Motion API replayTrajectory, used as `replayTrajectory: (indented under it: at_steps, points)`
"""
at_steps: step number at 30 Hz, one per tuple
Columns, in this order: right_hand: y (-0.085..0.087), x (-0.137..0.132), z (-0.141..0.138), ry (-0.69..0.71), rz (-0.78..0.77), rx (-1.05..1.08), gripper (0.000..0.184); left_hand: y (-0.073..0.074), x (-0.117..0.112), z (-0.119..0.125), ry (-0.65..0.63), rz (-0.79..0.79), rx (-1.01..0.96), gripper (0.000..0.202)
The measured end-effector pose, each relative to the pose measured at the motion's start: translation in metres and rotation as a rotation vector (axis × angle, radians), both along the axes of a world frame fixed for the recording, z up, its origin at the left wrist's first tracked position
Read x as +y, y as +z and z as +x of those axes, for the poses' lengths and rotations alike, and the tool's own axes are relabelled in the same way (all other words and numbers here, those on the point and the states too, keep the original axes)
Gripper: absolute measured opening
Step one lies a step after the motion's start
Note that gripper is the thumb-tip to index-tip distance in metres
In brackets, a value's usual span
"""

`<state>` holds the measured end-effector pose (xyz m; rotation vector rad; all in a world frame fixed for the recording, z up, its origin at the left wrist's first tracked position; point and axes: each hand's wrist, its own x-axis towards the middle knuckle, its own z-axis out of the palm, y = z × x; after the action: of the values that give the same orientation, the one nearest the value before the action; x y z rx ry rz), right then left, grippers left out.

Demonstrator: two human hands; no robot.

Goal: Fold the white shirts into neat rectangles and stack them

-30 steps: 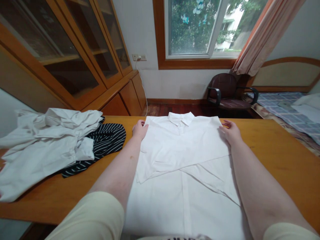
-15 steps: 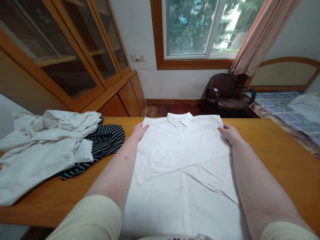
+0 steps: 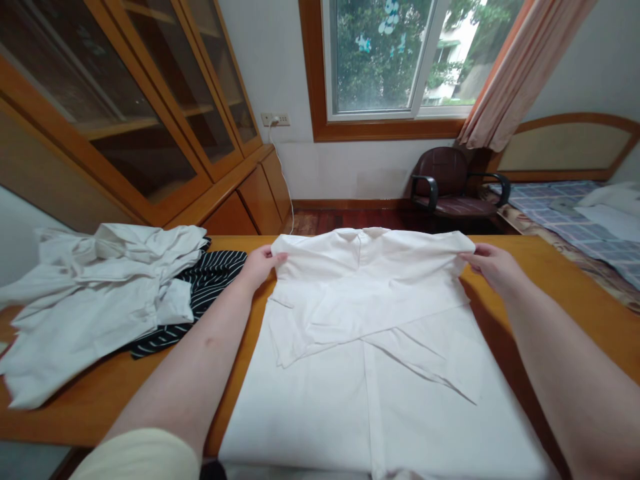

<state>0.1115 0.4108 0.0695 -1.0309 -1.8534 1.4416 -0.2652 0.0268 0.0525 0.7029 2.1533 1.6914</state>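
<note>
A white shirt [image 3: 320, 393] lies spread on the wooden table in front of me, its lower part flat toward me and its sleeves folded across the middle. My left hand [image 3: 265, 263] pinches the shirt's far left corner, and my right hand [image 3: 493, 263] pinches the far right corner. Between them the shoulder end is lifted slightly and its upper edge is turned over, so the collar is mostly hidden. The front placket runs down the middle toward me.
To the left on the table [image 3: 565, 293] lie a heap of white clothing [image 3: 100, 307] and a black-and-white striped garment [image 3: 215, 280] partly beneath it. Beyond the table stand a glass-door cabinet [image 3: 195, 153], a dark armchair [image 3: 445, 180] and a bed [image 3: 580, 207].
My hands have moved apart, the right one further outward. The shirt's shoulder edge has been raised and turned over, and the collar that showed before is now mostly hidden.
</note>
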Motion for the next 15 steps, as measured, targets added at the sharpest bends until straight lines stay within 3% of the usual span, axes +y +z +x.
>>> replayTrajectory:
  at_steps: [4, 10, 13, 15]
  points:
    - [0.000, -0.033, 0.032, 0.095, -0.158, 0.061, 0.027, 0.003, -0.032, 0.036, 0.077, -0.019, -0.007, 0.038]
    - [-0.030, -0.085, 0.054, 0.097, -0.425, 0.025, 0.028, -0.025, -0.056, 0.086, 0.042, -0.058, -0.339, 0.037]
    - [-0.041, -0.091, 0.048, 0.103, -0.387, 0.011, 0.032, -0.034, -0.052, 0.086, 0.005, -0.114, -0.218, 0.044]
    - [-0.048, -0.085, 0.038, 0.069, -0.242, -0.042, 0.029, -0.034, -0.045, 0.079, 0.019, -0.206, -0.068, 0.042]
